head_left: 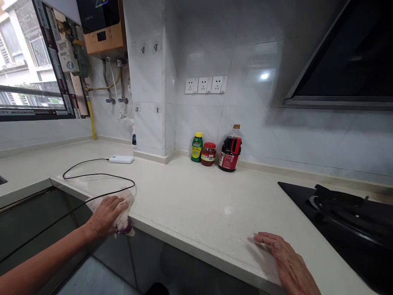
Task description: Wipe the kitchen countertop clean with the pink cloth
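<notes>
My left hand [107, 215] is closed on a crumpled white cloth [124, 219] with a dark purple patch, at the front edge of the pale countertop [184, 205]. Part of the cloth spreads flat on the counter behind the fingers and some hangs over the edge. A thin black cable [101, 196] passes across the cloth beside this hand. Over the counter's right part, near the front edge, my right hand [285, 258] holds nothing; its fingers are stretched out and point left. Whether its fingertips touch the surface I cannot tell.
A white power bank [121, 159] lies at the back left, with the cable plugged in. Along the wall stand a green bottle [197, 148], a red-lidded jar [208, 155] and a large dark sauce bottle [230, 151]. A black gas stove [346, 225] is at the right.
</notes>
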### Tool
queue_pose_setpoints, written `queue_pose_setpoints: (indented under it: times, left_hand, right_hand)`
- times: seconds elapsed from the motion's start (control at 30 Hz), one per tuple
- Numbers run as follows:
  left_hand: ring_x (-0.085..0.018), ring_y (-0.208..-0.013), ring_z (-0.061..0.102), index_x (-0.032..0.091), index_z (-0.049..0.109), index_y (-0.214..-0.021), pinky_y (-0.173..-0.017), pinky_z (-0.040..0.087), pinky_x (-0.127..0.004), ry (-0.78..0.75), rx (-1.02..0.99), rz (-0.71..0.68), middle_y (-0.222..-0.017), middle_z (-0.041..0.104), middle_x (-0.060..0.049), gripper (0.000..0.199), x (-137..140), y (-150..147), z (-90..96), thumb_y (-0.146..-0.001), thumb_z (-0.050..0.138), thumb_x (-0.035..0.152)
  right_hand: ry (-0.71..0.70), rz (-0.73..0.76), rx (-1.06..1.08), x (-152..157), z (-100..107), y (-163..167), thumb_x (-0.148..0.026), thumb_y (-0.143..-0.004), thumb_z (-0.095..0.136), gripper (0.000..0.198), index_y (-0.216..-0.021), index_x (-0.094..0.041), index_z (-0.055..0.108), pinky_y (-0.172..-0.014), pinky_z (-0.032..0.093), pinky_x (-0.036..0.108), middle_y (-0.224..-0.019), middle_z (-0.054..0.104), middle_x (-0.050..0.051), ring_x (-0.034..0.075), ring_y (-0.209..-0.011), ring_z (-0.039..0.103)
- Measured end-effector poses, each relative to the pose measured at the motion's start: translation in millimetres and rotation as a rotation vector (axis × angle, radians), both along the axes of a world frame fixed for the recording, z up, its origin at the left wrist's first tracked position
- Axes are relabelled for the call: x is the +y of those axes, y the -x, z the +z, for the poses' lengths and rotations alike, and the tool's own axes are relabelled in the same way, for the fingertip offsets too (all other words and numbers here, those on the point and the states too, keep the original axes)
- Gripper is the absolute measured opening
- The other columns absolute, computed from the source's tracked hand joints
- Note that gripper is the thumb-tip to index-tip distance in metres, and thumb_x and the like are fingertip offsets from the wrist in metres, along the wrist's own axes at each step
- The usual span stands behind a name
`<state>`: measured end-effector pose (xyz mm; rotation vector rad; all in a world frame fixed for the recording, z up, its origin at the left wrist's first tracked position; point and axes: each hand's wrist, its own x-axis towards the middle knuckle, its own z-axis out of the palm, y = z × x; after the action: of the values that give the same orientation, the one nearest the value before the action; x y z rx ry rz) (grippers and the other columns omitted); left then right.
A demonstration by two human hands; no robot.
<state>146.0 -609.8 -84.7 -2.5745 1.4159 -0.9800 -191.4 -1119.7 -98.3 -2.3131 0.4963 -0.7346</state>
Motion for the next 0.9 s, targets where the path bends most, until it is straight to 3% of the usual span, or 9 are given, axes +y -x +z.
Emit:
queue_pose_setpoints:
  times: [0.17,0.33,0.47,0.57,0.67,0.8,0.9]
  left_hand:
    - [-0.036,-0.11,0.055,0.023,0.059,-0.125,-0.093,0.041,-0.052,-0.093,-0.006,-0.164,-0.127,0.063,-0.014,0.059,-88,61,5.2,-0.068,0.073,0.028]
    - [-0.035,-0.104,0.054,0.021,0.057,-0.127,-0.087,0.042,-0.05,-0.101,-0.034,-0.309,-0.123,0.062,-0.015,0.053,-188,138,8.8,-0.079,0.072,0.039]
    - [-0.031,-0.102,0.055,0.022,0.057,-0.125,-0.084,0.042,-0.047,-0.065,-0.096,-0.39,-0.116,0.062,-0.013,0.033,-260,192,1.6,-0.094,0.06,0.033]
    - [-0.027,-0.095,0.057,0.02,0.057,-0.122,-0.077,0.042,-0.044,0.01,-0.12,-0.458,-0.106,0.062,-0.01,0.025,-308,223,-6.7,-0.1,0.052,0.029]
    - [-0.026,-0.092,0.057,0.018,0.058,-0.121,-0.074,0.041,-0.041,0.049,-0.075,-0.502,-0.102,0.061,-0.01,0.024,-345,247,-13.0,-0.102,0.048,0.029]
    - [-0.024,-0.091,0.057,0.015,0.058,-0.122,-0.073,0.042,-0.038,0.014,0.005,-0.492,-0.1,0.062,-0.009,0.026,-367,263,-13.6,-0.102,0.046,0.025]
    - [-0.024,-0.097,0.058,0.011,0.059,-0.12,-0.078,0.045,-0.037,-0.018,0.026,-0.531,-0.105,0.063,-0.011,0.026,-358,260,-6.3,-0.1,0.049,0.024]
  right_hand:
    - [-0.169,0.011,-0.046,20,13,5,-0.068,-0.099,0.022,0.06,-0.11,-0.034,0.07,-0.118,0.032,0.057,-0.132,0.063,0.003,0.03,-0.128,0.054]
    - [-0.218,0.037,-0.122,13,6,8,-0.069,-0.099,0.027,0.061,-0.105,-0.027,0.07,-0.111,0.044,0.048,-0.119,0.066,0.008,0.028,-0.122,0.057]
    - [-0.252,0.062,-0.233,12,12,8,-0.07,-0.097,0.032,0.057,-0.105,-0.027,0.069,-0.098,0.054,0.043,-0.111,0.068,0.007,0.026,-0.112,0.063]
    - [-0.246,-0.016,-0.324,31,18,14,-0.068,-0.098,0.034,0.055,-0.111,-0.026,0.066,-0.098,0.053,0.044,-0.119,0.065,0.009,0.027,-0.113,0.06]
    - [-0.252,-0.142,-0.443,62,8,24,-0.061,-0.1,0.035,0.05,-0.118,-0.023,0.062,-0.099,0.049,0.046,-0.126,0.062,0.011,0.027,-0.113,0.059]
    - [0.02,-0.146,-0.535,93,-28,30,-0.055,-0.1,0.044,0.048,-0.132,-0.021,0.054,-0.104,0.043,0.052,-0.137,0.053,0.016,0.033,-0.13,0.049]
    - [0.281,-0.096,-0.507,95,-49,25,-0.051,-0.101,0.046,0.06,-0.152,-0.021,0.034,-0.109,0.039,0.059,-0.152,0.039,0.018,0.036,-0.144,0.035]
